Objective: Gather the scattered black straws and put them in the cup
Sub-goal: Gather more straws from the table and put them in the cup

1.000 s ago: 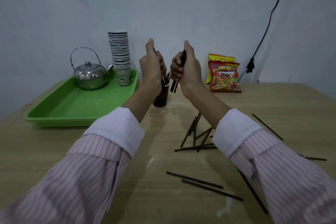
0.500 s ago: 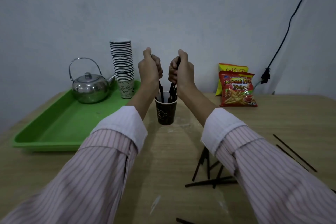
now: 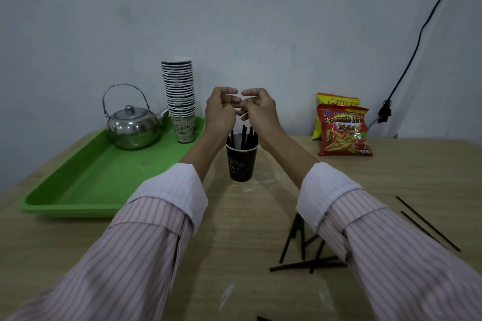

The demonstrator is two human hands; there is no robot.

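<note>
A dark paper cup (image 3: 241, 164) stands on the wooden table with several black straws (image 3: 245, 135) upright in it. My left hand (image 3: 221, 112) and my right hand (image 3: 257, 109) hover just above the cup, fingers loosely spread and holding nothing. A heap of black straws (image 3: 303, 250) lies on the table under my right forearm, partly hidden by the sleeve. Two more straws (image 3: 427, 224) lie at the right. One straw end (image 3: 263, 318) shows at the bottom edge.
A green tray (image 3: 78, 190) at the left carries a steel kettle (image 3: 133, 125) and a tall stack of paper cups (image 3: 180, 96). Two snack bags (image 3: 344, 130) lean against the wall at the back right. A black cable (image 3: 407, 65) runs down the wall.
Both hands lowered their straws into the cup and let go; the fingers have opened above it. The view has tilted upward.
</note>
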